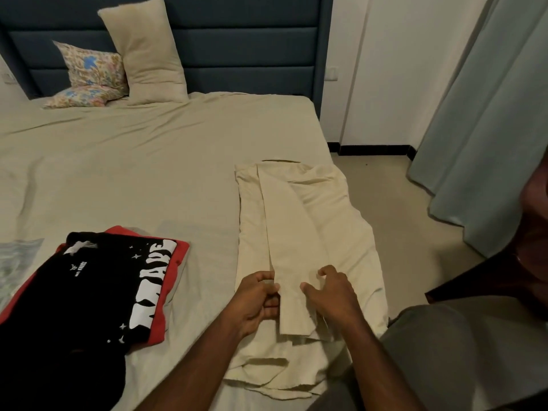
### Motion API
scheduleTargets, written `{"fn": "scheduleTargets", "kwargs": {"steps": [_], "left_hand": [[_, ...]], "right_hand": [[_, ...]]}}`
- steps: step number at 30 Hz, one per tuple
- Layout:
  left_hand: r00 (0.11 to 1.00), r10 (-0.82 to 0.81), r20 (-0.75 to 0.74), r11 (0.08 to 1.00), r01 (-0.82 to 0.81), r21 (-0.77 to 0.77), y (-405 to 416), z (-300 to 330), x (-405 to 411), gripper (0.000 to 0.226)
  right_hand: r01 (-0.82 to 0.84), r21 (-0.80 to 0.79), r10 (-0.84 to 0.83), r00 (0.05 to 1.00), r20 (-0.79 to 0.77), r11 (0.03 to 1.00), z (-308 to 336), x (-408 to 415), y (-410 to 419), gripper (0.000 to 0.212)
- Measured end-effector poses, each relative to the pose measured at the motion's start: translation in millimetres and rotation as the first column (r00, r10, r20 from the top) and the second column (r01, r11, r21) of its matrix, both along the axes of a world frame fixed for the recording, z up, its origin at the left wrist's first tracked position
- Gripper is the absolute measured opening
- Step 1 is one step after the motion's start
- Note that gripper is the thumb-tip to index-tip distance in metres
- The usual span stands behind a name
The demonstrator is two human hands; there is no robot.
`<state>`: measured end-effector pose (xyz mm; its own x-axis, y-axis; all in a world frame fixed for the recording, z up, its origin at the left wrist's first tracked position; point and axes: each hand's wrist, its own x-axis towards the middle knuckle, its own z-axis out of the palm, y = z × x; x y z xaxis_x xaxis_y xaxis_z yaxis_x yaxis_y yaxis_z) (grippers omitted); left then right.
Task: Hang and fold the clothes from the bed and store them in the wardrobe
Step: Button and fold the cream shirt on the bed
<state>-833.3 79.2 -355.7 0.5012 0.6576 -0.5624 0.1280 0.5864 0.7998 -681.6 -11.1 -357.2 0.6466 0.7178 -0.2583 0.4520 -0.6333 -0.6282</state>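
A cream shirt is lying lengthwise at the right edge of the bed, running from about six o'clock up toward one o'clock, with both sleeves folded in along its middle. The left hand is pinching the cuff end of the sleeve at its nine o'clock side, fingers curled around the edge. The right hand is resting on the cloth at the three o'clock side with fingers bent; whether it is actually gripping the fabric or only pressing it is hard to tell. At eight o'clock a folded black printed shirt is sitting on a red garment.

To fold well, the sleeve probably needs squaring parallel to the side seams, wrinkles smoothed toward twelve o'clock, then the hem brought up evenly so the edges are meeting.
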Motion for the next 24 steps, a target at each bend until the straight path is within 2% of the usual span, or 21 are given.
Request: {"fn": "scheduleTargets", "kwargs": {"steps": [4, 7, 9, 12, 15, 17, 19, 21, 24], "left_hand": [[0.995, 0.024, -0.095, 0.998, -0.019, 0.052, 12, 5, -4, 0.023], [0.990, 0.041, -0.132, 0.996, -0.029, 0.088, 12, 3, -9, 0.005], [0.984, 0.014, -0.177, 0.994, 0.005, 0.110, 8, -2, -12, 0.020], [0.976, 0.027, -0.215, 0.983, 0.013, 0.182, 2, -10, -13, 0.035], [0.977, 0.054, -0.208, 0.969, -0.001, 0.246, 2, -10, -18, 0.034], [0.980, 0.042, -0.194, 0.962, 0.013, 0.273, 7, -13, -24, 0.036], [0.977, 0.026, -0.211, 0.947, 0.044, 0.317, 9, -15, -32, 0.041], [0.954, 0.009, -0.299, 0.919, 0.110, 0.378, 10, -19, -38, 0.049], [0.865, 0.065, -0.498, 0.827, 0.233, 0.512, 8, -21, -40, 0.053]], "right_hand": [[0.053, 0.009, -0.051, 0.992, -0.119, 0.999, -1, -2, -1, 0.070], [0.064, 0.044, -0.049, 0.954, -0.295, 0.997, -3, -3, 0, 0.071], [0.096, 0.128, -0.033, 0.906, -0.422, 0.987, 0, -4, 0, 0.070], [0.170, 0.213, -0.022, 0.827, -0.562, 0.962, 2, -4, 0, 0.058], [0.200, 0.164, -0.034, 0.727, -0.686, 0.966, -2, 0, -6, 0.034], [0.184, 0.167, -0.019, 0.725, -0.689, 0.969, -3, 0, -9, 0.031], [0.147, 0.197, 0.011, 0.774, -0.633, 0.969, -2, -2, -9, 0.033], [0.079, 0.194, 0.043, 0.830, -0.556, 0.978, -5, -7, -9, 0.035], [-0.067, 0.118, 0.106, 0.924, -0.367, 0.991, -9, -13, -11, 0.040]]}}
